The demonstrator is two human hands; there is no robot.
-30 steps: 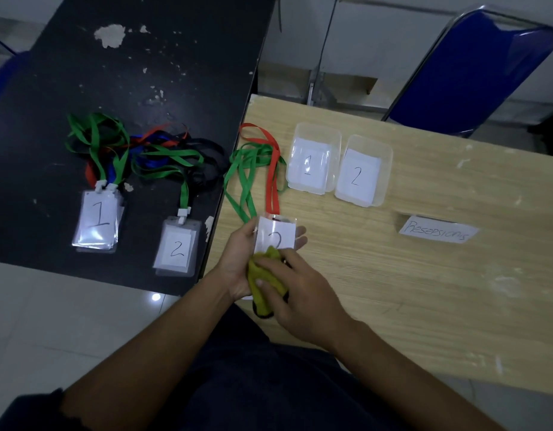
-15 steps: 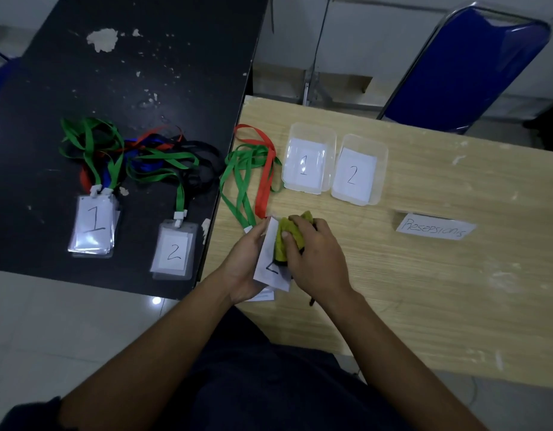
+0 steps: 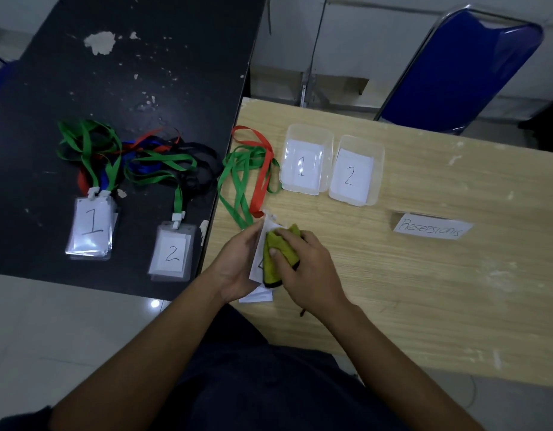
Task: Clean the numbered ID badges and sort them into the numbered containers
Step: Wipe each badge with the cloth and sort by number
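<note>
Badge (image 3: 257, 266) held under one cloth (image 3: 283, 255); two containers (image 3: 309, 128).

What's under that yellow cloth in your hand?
A clear plastic ID badge with a white card, held in the left hand. The yellow cloth and right hand cover most of its number.

The light wooden table (image 3: 424, 290) carries the clear container marked 1 (image 3: 309, 132). Just right of this container stands the container marked 2 (image 3: 359, 143), and further right, nearer to the person, lies a handwritten paper label (image 3: 432, 229). Just left of the container lie green and red lanyards (image 3: 247, 175). In front of it, at the near edge, lies a white card (image 3: 256, 297), partly hidden. Well left of the container, the black table (image 3: 144, 73) with chipped paint carries a tangle of lanyards (image 3: 129, 154), a stack of badges marked 1 (image 3: 90, 227) and a badge marked 2 (image 3: 172, 253).
</note>
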